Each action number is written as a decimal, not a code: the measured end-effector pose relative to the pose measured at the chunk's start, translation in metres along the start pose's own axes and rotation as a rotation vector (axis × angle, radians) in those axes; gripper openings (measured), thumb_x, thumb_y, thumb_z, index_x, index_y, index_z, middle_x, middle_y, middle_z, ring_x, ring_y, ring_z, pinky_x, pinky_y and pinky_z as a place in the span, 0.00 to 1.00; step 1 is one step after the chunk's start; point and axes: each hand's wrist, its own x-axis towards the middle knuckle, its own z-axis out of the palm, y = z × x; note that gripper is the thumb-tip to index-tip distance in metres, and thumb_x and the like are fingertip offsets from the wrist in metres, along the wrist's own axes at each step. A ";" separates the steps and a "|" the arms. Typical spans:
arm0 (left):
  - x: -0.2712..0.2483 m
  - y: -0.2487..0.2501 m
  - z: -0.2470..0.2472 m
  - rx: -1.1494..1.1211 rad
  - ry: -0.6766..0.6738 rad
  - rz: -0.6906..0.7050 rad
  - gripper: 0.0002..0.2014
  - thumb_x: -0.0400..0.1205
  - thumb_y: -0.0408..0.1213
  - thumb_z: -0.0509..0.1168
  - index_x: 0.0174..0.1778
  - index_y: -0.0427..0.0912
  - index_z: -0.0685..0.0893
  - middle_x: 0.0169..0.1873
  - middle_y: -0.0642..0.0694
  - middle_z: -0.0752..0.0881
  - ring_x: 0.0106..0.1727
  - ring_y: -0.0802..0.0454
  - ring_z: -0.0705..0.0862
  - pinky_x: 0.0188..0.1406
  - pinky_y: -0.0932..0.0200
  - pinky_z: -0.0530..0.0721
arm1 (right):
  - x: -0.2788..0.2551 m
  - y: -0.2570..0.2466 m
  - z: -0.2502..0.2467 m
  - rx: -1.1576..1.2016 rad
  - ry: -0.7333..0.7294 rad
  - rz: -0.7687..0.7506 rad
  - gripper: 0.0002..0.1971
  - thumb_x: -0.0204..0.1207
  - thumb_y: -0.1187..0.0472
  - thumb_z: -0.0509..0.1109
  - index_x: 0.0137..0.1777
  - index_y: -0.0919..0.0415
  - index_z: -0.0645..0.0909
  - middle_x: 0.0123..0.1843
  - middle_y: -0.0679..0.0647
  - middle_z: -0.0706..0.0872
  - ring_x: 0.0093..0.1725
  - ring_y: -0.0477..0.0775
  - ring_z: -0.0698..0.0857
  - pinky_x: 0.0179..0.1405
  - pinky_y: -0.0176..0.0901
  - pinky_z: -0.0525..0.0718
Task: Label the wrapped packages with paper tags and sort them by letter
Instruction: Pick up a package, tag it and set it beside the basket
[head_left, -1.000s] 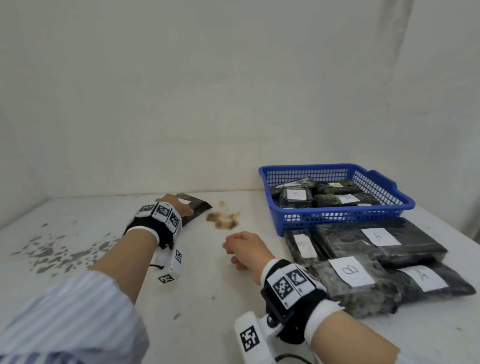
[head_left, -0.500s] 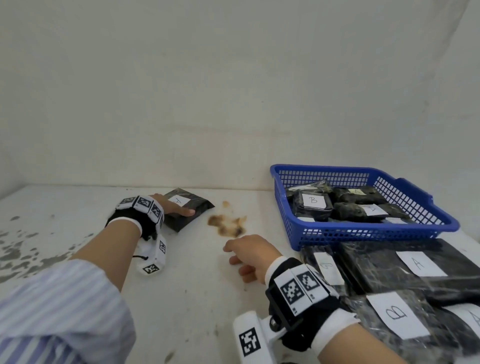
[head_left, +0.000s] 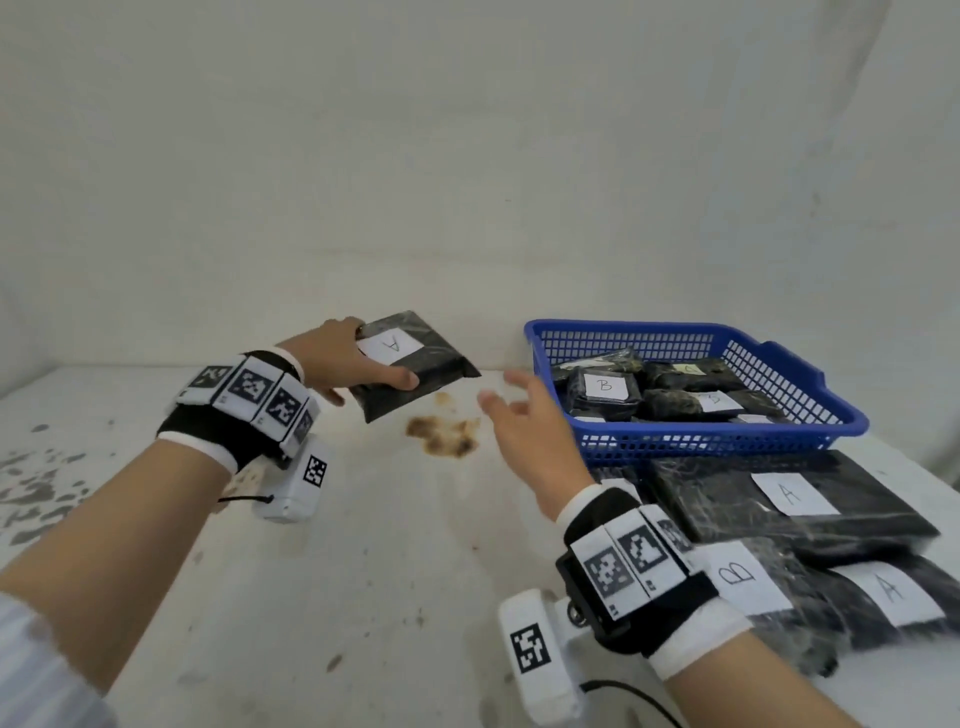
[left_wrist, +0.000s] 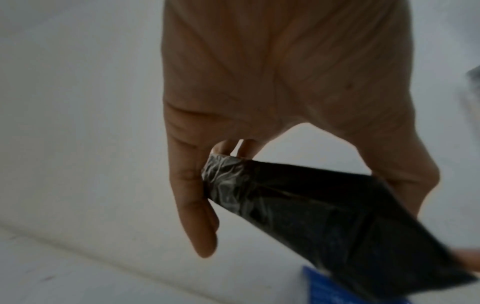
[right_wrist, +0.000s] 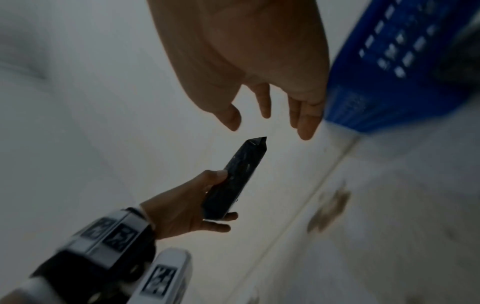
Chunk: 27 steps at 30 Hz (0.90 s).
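Observation:
My left hand (head_left: 358, 364) grips a small black wrapped package (head_left: 415, 364) with a white tag marked A, lifted off the white table (head_left: 363, 571) at the back centre. The thumb lies on its top and the fingers curl under it, as the left wrist view shows the package (left_wrist: 324, 216) held in the left hand (left_wrist: 259, 144). My right hand (head_left: 519, 415) hovers open just right of it, fingers spread and holding nothing; in the right wrist view the right hand (right_wrist: 262, 115) hangs a short way above the package (right_wrist: 233, 179).
A blue basket (head_left: 779, 436) at the right holds several tagged black packages, one marked B (head_left: 602, 387). In front of it lie larger packages tagged A (head_left: 789, 493), B (head_left: 737, 577) and A (head_left: 888, 587). A brown stain (head_left: 441, 436) marks the table's middle.
My left hand has lifted the A package off the table and turned it toward the right. My right hand has risen from the table, uncurled its fingers and moved toward the package.

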 end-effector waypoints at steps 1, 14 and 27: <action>-0.013 0.009 -0.001 -0.019 -0.002 0.052 0.54 0.44 0.68 0.74 0.65 0.44 0.73 0.56 0.45 0.81 0.49 0.48 0.87 0.36 0.54 0.90 | -0.004 -0.007 -0.008 0.028 0.016 -0.057 0.24 0.85 0.45 0.65 0.80 0.47 0.69 0.75 0.52 0.75 0.74 0.54 0.75 0.72 0.50 0.75; -0.146 0.077 0.045 -0.479 0.172 0.316 0.65 0.55 0.65 0.82 0.83 0.60 0.49 0.73 0.52 0.70 0.64 0.56 0.81 0.63 0.56 0.81 | -0.060 -0.019 -0.108 0.448 -0.256 -0.230 0.28 0.79 0.71 0.70 0.79 0.57 0.73 0.46 0.58 0.91 0.46 0.54 0.90 0.53 0.49 0.91; -0.163 0.072 0.096 -1.044 0.079 0.466 0.36 0.74 0.35 0.68 0.78 0.57 0.64 0.58 0.41 0.89 0.49 0.39 0.92 0.44 0.60 0.89 | -0.080 0.009 -0.104 0.512 -0.130 -0.293 0.32 0.73 0.63 0.74 0.77 0.42 0.75 0.57 0.66 0.89 0.53 0.59 0.91 0.66 0.69 0.84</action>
